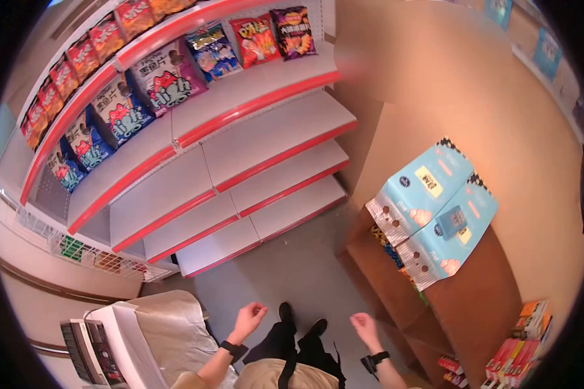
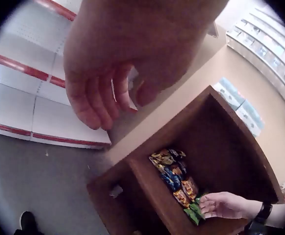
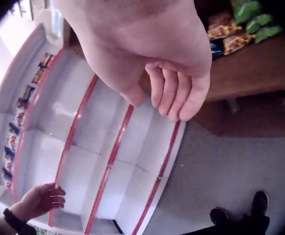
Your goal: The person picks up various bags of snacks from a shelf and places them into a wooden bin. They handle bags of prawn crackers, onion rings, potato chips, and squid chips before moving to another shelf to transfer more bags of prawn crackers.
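Both hands hang in front of the body, fingers loosely curled around nothing. My left hand (image 1: 250, 319) is held out over the grey floor, between the white shelving and a covered white unit. My right hand (image 1: 365, 326) is beside the brown wooden cabinet (image 1: 480, 295). In the left wrist view, the right hand overlaps a green snack packet (image 2: 194, 211). Other small snack bags (image 2: 174, 177) lie in a row on the cabinet's inner shelf. From the right wrist, orange and green packets (image 3: 260, 22) show in the cabinet behind the right hand.
White shelving (image 1: 266, 133) with red edges stands ahead, snack bags (image 1: 169, 74) on its upper tiers. Light-blue cartons (image 1: 428, 185) sit on the cabinet top. Small boxes (image 1: 516, 360) are at lower right. A covered white unit (image 1: 169, 324) stands at the left.
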`<move>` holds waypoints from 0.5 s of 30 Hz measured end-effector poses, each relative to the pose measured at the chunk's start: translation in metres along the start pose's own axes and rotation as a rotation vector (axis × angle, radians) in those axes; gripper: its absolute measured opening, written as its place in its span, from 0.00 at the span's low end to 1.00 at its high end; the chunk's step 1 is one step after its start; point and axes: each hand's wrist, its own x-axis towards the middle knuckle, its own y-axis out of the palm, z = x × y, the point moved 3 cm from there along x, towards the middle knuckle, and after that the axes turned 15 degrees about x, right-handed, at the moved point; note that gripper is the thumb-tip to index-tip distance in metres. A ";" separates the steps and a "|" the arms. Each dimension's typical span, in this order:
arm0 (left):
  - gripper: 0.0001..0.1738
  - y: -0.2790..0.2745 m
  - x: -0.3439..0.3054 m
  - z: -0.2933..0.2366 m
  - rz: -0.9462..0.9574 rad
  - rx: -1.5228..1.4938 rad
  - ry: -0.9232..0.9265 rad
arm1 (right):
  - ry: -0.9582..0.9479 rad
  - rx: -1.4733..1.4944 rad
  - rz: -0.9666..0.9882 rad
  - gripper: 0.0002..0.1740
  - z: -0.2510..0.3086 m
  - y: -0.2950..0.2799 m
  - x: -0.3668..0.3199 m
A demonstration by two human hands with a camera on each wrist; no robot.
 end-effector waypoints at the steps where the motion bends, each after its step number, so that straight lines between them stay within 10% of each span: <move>1: 0.15 -0.007 -0.003 0.001 -0.010 -0.018 0.001 | -0.041 -0.112 0.070 0.13 0.036 0.018 0.001; 15: 0.16 -0.103 0.137 -0.046 -0.070 -0.085 0.174 | -0.292 0.087 0.249 0.14 0.283 0.125 0.138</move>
